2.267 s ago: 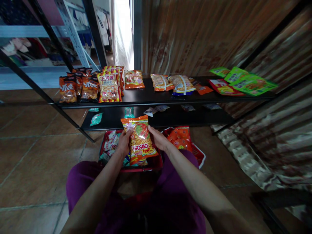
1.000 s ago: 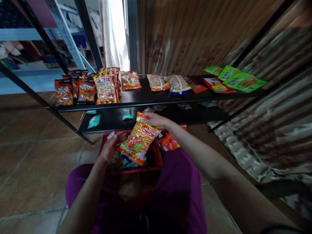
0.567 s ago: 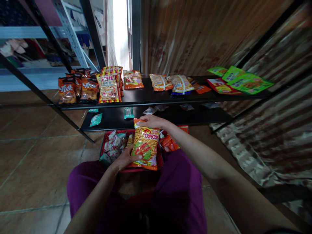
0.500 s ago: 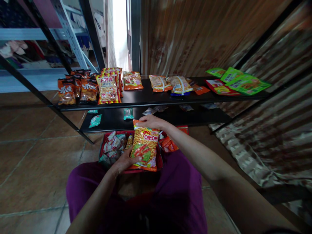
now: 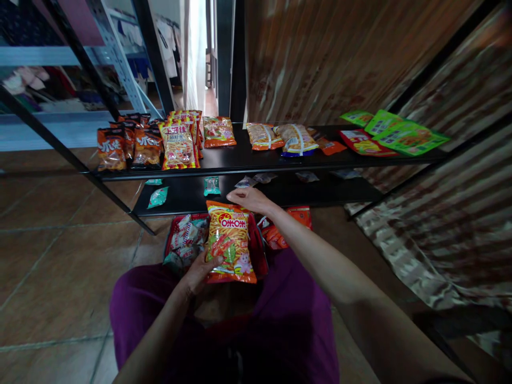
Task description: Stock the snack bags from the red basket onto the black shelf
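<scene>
My left hand [image 5: 203, 269] grips the lower left side of an orange and yellow snack bag [image 5: 229, 242], thumb lying across its front. The bag is held nearly upright, printed face toward me, over a red basket [image 5: 259, 250]. At the bag's top right corner is my right hand [image 5: 248, 199], its fingers curled together; whether they pinch anything is hidden. Left of the bag, several white wrapped snack packets [image 5: 187, 237] lie in the basket.
A black two-tier shelf [image 5: 224, 164] stands in front of me. Its upper tier bears dark orange snack bags [image 5: 147, 146], yellow-red bags [image 5: 179, 144] and green packets [image 5: 412, 136]. Small teal packets [image 5: 158, 197] lie on the lower tier. Orange packets [image 5: 276, 234] sit right of the basket.
The snack bag has shifted slightly left and turned more upright. My right hand's fingers no longer lie over its top edge but are curled beside it. My left hand has kept its grip.
</scene>
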